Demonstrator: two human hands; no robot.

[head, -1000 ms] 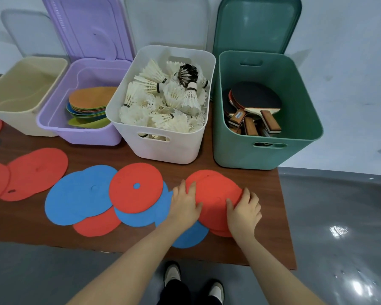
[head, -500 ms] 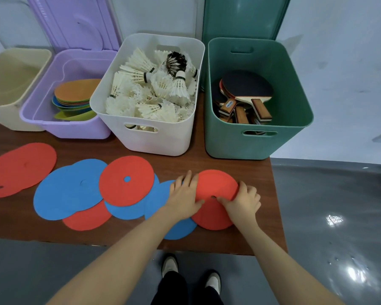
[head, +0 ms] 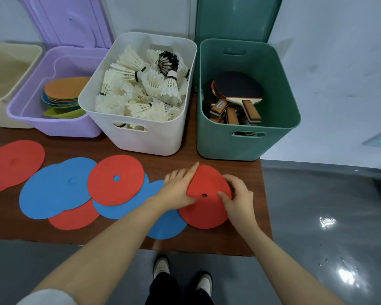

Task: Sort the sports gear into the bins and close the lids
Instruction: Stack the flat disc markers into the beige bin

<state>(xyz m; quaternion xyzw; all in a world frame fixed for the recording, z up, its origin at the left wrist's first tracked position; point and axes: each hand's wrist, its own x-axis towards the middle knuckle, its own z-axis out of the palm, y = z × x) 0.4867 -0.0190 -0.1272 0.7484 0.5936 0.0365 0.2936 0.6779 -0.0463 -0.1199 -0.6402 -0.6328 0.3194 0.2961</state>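
Flat round discs in red and blue lie overlapping on the brown table [head: 240,243]. Both my hands hold the red disc [head: 207,212] at the right end, which has a small hole in its middle. My left hand [head: 178,188] grips its left edge with the index finger stretched along it. My right hand [head: 238,194] curls over the right edge, thumb on top near the hole. The disc bulges up between them. It partly covers a blue disc [head: 167,225]. Further left lie another red disc [head: 116,179] and a large blue disc [head: 53,188].
Four open bins stand along the table's back: a cream bin [head: 0,115], a purple bin [head: 59,128] holding coloured discs, a white bin [head: 154,142] full of shuttlecocks and a green bin [head: 227,148] with paddles. The purple lid [head: 75,18] and green lid [head: 235,16] stand raised. More red discs [head: 13,164] lie left.
My hands lay flat on the red discs at the right end. They have since drawn closer together and taken hold of the top red disc's edges, which now bulges upward.
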